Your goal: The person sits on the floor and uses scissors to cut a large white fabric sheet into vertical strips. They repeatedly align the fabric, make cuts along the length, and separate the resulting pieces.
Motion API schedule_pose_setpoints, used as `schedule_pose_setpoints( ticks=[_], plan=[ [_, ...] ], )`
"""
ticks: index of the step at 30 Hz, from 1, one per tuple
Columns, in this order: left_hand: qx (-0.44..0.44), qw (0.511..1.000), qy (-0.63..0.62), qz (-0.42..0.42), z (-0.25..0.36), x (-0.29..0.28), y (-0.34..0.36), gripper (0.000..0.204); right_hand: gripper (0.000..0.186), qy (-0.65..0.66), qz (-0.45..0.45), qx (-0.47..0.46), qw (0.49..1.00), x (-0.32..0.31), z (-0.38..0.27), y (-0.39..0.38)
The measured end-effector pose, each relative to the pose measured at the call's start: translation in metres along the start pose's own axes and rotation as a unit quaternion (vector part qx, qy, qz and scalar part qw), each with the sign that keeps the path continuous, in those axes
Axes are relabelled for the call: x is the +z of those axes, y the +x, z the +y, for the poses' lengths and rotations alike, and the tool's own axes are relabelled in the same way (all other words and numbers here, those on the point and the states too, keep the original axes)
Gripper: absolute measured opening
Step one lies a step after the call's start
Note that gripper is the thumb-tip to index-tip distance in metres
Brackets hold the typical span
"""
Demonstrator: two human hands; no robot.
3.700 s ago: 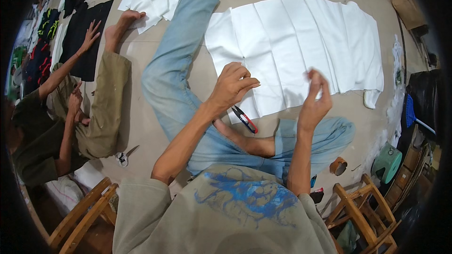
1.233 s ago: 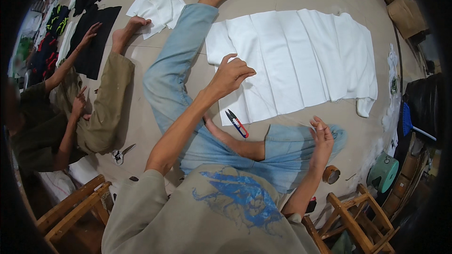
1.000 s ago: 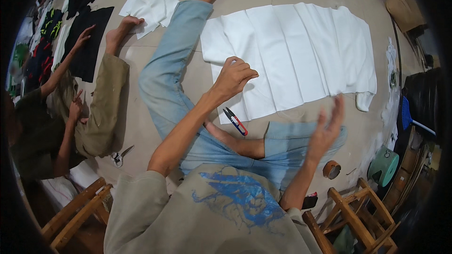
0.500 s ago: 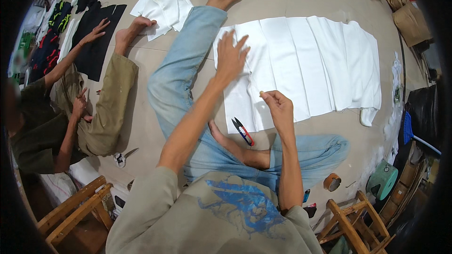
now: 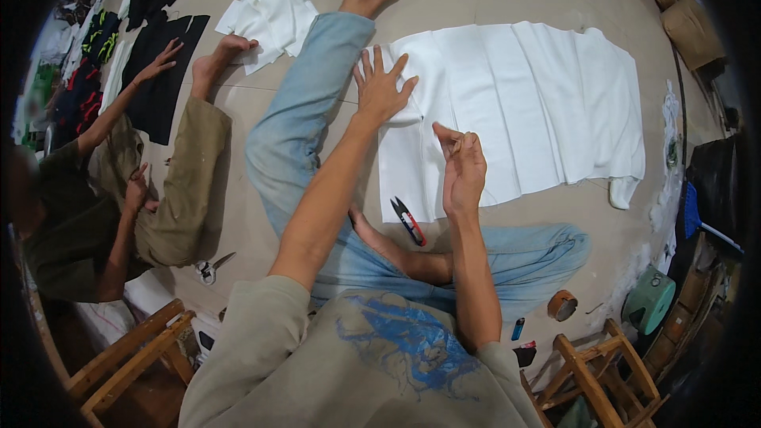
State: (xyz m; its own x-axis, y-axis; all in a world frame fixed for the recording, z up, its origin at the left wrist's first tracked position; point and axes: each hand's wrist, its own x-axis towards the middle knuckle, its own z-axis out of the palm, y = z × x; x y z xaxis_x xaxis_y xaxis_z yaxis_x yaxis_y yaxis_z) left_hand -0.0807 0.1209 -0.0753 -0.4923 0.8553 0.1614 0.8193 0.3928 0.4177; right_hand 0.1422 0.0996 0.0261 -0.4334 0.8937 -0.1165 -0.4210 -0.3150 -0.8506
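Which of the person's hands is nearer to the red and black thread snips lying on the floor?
Right. The right hand is raised just up and right of the thread snips; the left hand lies flat on the white cloth, farther up.

Thread snips [image 5: 407, 220], scissors [image 5: 210, 268], tape roll [image 5: 562, 305], wooden chairs [image 5: 127, 357], black fabric [image 5: 158, 71]

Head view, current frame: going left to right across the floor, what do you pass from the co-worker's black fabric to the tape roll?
Black fabric → small scissors → pile of white scraps → left hand flat on the white cloth → thread snips → right hand, pinching something small → brown tape roll.
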Motion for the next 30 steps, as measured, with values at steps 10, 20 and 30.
schedule_pose_setpoints(
  ticks=[10,20,30],
  plan=[
    [-0.042,0.997,-0.002,-0.057,0.008,-0.012,0.011,0.066,0.027,-0.048,0.049,-0.013,0.998,-0.037,-0.019,-0.076],
    [-0.045,0.997,-0.004,-0.060,0.009,-0.010,0.013,0.067,0.026,-0.056,0.138,0.065,0.987,-0.106,-0.094,-0.227],
    [-0.047,0.996,0.011,-0.069,0.006,-0.010,0.014,0.068,0.021,0.037,0.229,0.133,0.964,-0.161,-0.141,-0.323]
  ],
)
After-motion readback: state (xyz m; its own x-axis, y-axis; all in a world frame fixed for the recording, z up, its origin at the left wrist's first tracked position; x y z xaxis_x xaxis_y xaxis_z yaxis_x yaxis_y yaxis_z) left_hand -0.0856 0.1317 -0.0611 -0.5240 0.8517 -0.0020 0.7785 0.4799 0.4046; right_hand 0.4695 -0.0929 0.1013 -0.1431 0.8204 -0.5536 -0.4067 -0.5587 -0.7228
